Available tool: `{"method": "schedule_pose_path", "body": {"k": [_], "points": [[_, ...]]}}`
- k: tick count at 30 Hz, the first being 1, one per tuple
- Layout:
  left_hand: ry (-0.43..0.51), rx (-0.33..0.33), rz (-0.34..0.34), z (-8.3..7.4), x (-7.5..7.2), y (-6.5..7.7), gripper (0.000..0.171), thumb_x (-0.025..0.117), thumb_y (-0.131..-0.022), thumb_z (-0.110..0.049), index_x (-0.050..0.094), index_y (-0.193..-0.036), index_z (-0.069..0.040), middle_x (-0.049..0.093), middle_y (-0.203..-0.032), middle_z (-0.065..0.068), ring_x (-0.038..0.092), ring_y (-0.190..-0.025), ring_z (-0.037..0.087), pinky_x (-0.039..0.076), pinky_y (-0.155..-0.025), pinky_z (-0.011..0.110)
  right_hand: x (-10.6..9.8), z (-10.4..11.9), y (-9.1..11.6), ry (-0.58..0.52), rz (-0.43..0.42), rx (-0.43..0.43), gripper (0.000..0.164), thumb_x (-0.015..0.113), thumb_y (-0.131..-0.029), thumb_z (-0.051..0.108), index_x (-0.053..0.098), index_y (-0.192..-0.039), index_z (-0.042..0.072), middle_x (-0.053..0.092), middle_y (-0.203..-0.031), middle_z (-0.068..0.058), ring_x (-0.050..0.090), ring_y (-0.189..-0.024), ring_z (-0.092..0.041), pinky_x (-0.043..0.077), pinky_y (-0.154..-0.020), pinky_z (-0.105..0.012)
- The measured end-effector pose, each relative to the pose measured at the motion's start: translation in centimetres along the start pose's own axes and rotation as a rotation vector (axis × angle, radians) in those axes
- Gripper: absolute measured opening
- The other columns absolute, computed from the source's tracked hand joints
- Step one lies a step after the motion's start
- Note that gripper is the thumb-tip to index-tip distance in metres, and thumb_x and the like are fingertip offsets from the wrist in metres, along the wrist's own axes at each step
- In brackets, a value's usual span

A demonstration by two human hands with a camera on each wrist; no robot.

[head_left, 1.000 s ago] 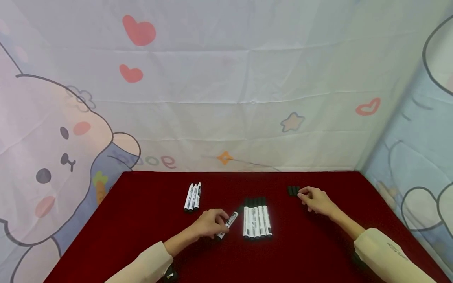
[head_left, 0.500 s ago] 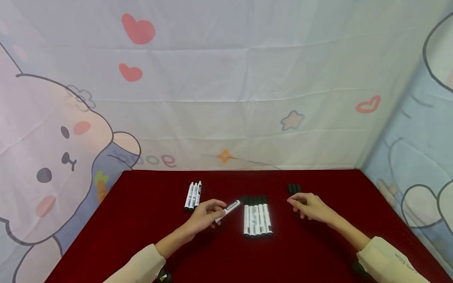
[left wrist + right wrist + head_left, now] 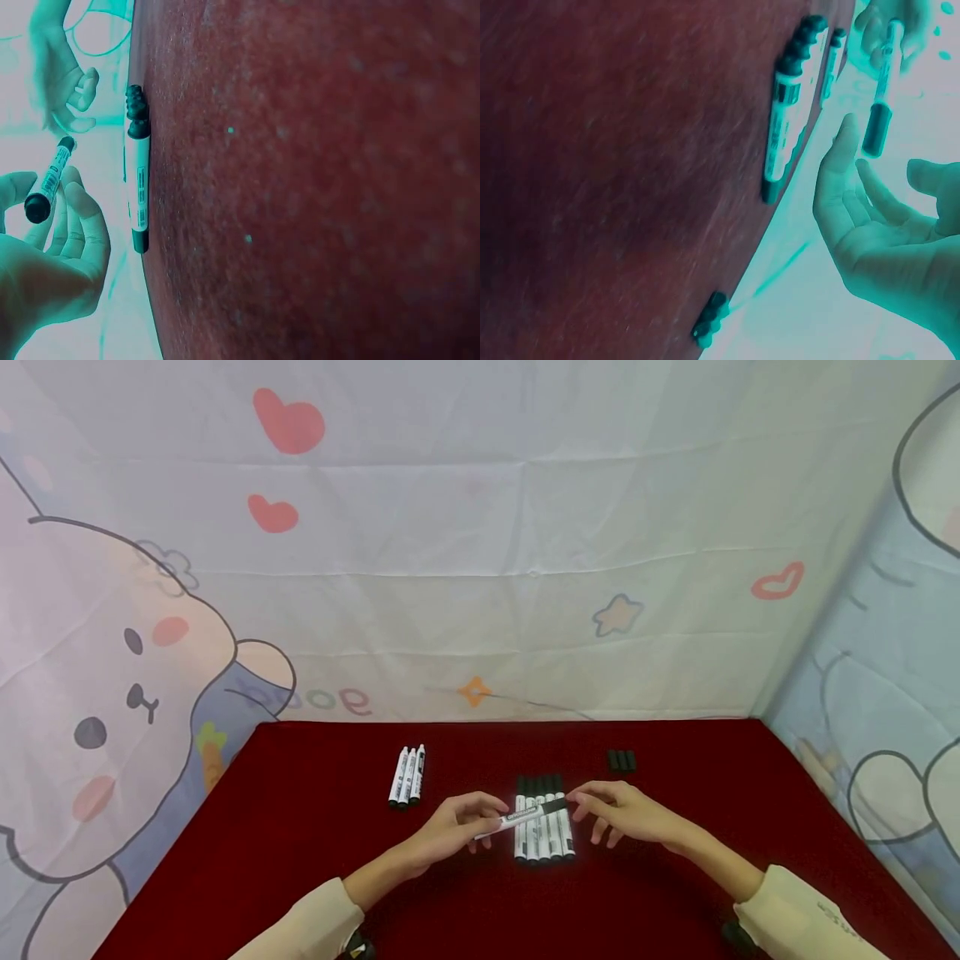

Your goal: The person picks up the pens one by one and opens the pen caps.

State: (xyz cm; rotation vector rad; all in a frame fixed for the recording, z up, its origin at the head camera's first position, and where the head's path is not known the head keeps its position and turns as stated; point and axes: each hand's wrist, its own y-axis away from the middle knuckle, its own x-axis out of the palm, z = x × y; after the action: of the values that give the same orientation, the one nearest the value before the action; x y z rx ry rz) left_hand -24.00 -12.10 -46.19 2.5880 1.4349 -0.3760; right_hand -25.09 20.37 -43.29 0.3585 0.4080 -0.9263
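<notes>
My left hand (image 3: 450, 833) holds a white marker (image 3: 521, 816) with a black cap, tilted above a row of several capped markers (image 3: 543, 842) lying side by side. My right hand (image 3: 628, 814) is beside the capped end. In the right wrist view its fingers (image 3: 844, 169) are loosely bent, with the thumb standing apart and the cap (image 3: 877, 129) just beyond the fingertips, not gripped. The left wrist view has the marker (image 3: 49, 180) between thumb and fingers of the left hand.
Three white markers without caps (image 3: 407, 775) lie at the back left, white tips pointing away. Three black caps (image 3: 621, 761) lie in a row at the back right. Dark red cloth (image 3: 315, 835) covers the table, and a printed curtain (image 3: 420, 635) hangs behind it.
My left hand has lifted the marker and carried it right, over the row. The right hand has left the black caps and come left to the marker's capped end.
</notes>
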Motion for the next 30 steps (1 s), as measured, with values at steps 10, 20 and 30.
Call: {"method": "schedule_pose_path", "body": {"k": [10,20,30], "points": [[0.016,0.034,-0.004,-0.2,0.1,-0.3,0.031,0.058,-0.104,-0.018,0.064,-0.129,0.0,0.067,-0.104,0.024,0.063,-0.079,0.012,0.052,-0.068,0.024,0.7,0.0,-0.3,-0.005,0.036,0.011,0.046,0.047,-0.11,0.037,0.06,-0.129,-0.003,0.071,-0.102,-0.017,0.067,-0.078,-0.021,0.058,-0.064,-0.029],[0.04,-0.002,0.014,-0.6,0.7,-0.5,0.031,0.059,-0.104,-0.02,0.068,-0.125,-0.001,0.069,-0.107,0.017,0.062,-0.078,0.011,0.052,-0.067,0.022,1.9,0.9,0.1,-0.053,0.243,-0.034,0.043,0.045,-0.111,0.034,0.066,-0.115,-0.003,0.062,-0.078,-0.005,0.058,-0.065,-0.012,0.051,-0.06,-0.022],[-0.12,0.038,0.025,-0.6,0.8,-0.7,0.026,0.063,-0.102,-0.023,0.072,-0.121,-0.008,0.069,-0.099,0.026,0.063,-0.077,0.012,0.05,-0.062,0.02,2.4,1.5,0.3,-0.136,0.309,0.004,0.042,0.045,-0.111,0.031,0.06,-0.122,-0.006,0.042,-0.073,0.003,0.036,-0.06,-0.008,0.033,-0.057,-0.02]]}}
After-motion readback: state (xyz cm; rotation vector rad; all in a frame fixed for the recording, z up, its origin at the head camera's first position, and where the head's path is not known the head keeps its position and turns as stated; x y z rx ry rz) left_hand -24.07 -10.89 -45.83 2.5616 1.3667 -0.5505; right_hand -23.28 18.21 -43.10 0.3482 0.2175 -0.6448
